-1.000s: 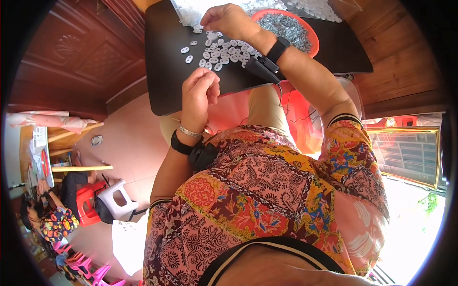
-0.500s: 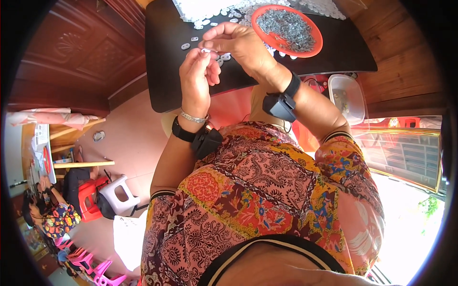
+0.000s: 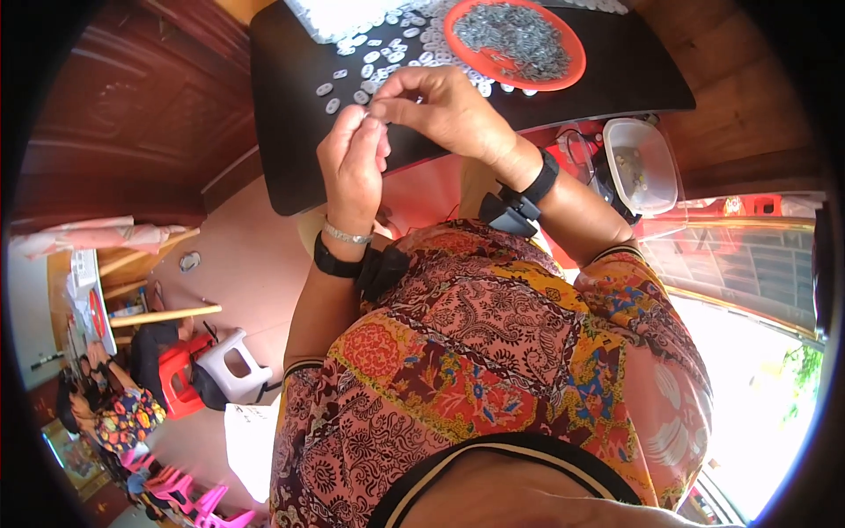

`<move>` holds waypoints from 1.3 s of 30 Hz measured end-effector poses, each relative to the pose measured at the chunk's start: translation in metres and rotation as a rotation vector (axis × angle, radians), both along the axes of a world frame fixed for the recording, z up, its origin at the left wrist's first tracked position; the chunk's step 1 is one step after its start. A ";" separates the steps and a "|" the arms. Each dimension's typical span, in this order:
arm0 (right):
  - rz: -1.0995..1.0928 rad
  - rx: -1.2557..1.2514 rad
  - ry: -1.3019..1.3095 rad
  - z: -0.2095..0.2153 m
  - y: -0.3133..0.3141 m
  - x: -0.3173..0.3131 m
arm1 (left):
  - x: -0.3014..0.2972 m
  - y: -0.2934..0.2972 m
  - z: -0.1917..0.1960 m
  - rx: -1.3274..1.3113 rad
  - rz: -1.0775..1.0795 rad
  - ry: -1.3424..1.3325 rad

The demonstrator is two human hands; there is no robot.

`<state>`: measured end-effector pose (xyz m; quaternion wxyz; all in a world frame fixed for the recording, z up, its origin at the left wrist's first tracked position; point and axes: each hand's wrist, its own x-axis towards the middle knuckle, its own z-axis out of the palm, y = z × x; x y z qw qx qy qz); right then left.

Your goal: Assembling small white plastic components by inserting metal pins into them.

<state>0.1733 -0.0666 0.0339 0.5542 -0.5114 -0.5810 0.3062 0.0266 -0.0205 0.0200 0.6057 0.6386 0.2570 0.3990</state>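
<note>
My left hand [image 3: 350, 167] is closed in a pinch above the near edge of the black table [image 3: 290, 167]. A sliver of a small white plastic piece [image 3: 366, 114] shows at its fingertips, mostly hidden. Against that piece my right hand [image 3: 451, 113] presses thumb and forefinger together; whatever it grips is too small to make out. Just beyond the hands lie many loose white oval pieces with two holes [image 3: 333, 106]. A round orange plate [image 3: 576, 75], heaped with small silvery metal parts [image 3: 510, 40], stands on the table at the right.
A big pile of white pieces [image 3: 339, 16] covers the table's far side. Below the table at right is a clear plastic tub [image 3: 647, 198]. Another person [image 3: 128, 414] sits at far left, near a red stool [image 3: 180, 387] and a grey stool [image 3: 236, 365].
The white piece, plainly visible before, is now mostly covered by my fingertips. Both hands have drawn closer together, and the whole view has shifted slightly.
</note>
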 end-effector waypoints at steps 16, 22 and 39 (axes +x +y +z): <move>-0.044 0.090 -0.168 -0.002 -0.019 0.027 | 0.009 0.002 -0.012 -0.004 -0.051 -0.017; -0.318 -0.162 -0.895 0.029 -0.014 0.121 | 0.009 0.010 -0.015 -0.055 -0.075 -0.031; -0.244 -0.342 -1.244 0.016 0.004 0.142 | 0.011 0.009 -0.015 -0.111 -0.033 -0.032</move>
